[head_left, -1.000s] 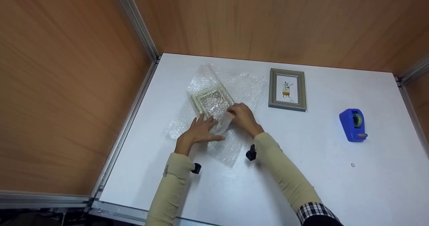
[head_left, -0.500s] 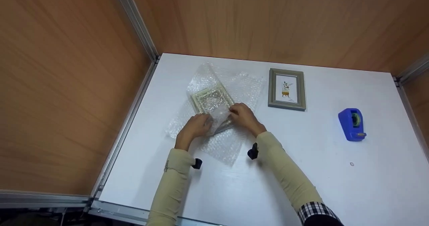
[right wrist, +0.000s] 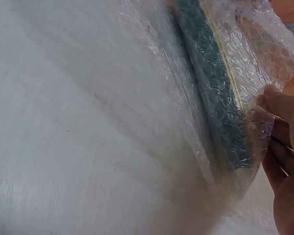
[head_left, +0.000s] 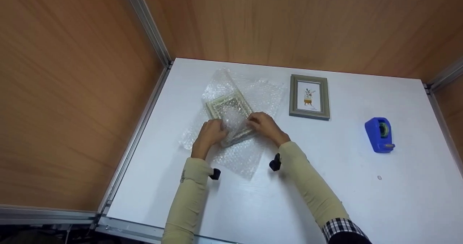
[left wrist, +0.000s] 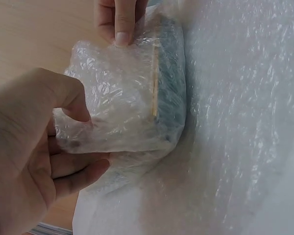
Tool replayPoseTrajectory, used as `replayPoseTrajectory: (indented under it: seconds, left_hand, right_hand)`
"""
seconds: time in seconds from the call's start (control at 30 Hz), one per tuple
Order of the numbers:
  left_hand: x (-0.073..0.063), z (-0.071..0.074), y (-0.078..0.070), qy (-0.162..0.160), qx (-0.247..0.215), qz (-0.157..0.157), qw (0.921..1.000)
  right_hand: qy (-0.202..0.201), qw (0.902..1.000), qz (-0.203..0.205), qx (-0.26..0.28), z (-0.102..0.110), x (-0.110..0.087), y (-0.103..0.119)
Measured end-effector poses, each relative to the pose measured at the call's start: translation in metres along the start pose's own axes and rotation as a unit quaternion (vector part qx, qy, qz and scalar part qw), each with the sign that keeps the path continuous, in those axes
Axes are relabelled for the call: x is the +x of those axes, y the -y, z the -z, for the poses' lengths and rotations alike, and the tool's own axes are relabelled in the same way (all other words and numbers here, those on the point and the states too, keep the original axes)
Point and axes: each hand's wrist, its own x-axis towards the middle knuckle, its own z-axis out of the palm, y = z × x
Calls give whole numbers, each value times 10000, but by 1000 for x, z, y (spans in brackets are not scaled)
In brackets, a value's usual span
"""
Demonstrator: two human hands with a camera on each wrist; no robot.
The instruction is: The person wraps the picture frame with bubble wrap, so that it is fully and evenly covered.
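In the head view, the pale frame (head_left: 228, 106) lay slantwise on the bubble wrap (head_left: 264, 92), with a flap folded over its near end. My left hand (head_left: 211, 133) and right hand (head_left: 266, 125) worked at either side of that end, fingers bent in. A grey-green frame (head_left: 293, 95) and a blue tape dispenser (head_left: 376, 135) sat off to the right, untouched.

In the left wrist view, my left thumb and fingers, only partly closed, pinched one side of the flap; my right thumb lay across its other side.

In the right wrist view, my right thumb and fingers pinched the wrap beside the frame's edge. I took this for the folding-over step; the next move seemed to call for pulling the flap snug without lifting the frame.
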Motion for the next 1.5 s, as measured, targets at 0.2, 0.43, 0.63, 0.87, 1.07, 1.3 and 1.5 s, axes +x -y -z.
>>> replayPoseTrajectory:
  seconds: [0.2, 0.43, 0.63, 0.87, 1.07, 1.3, 1.5]
  left_hand:
    - [3, 1, -7, 148, 152, 250, 9995]
    - [6, 4, -5, 352, -219, 477, 9980]
    - [10, -1, -2, 157, -376, 565, 9976]
    - [18, -7, -4, -56, -283, 906, 9955]
    - [21, -12, -7, -173, -136, 1081, 9939]
    - [21, -16, -9, -184, -338, 1203, 9920]
    - [21, -19, -9, -274, -438, 1285, 9904]
  right_hand:
    - [-225, 9993, 47, -278, -3, 1, 2]
    - [-395, 9975, 177, -567, -8, 4, 3]
    - [-541, 9957, 230, -714, -12, 6, 6]
    - [-583, 9973, -147, -422, -13, 5, 10]
    - [-605, 9966, -424, -358, -13, 6, 13]
    - [-600, 9937, -697, -639, -16, 7, 17]
    - [-825, 9933, -522, -619, -20, 5, 16]
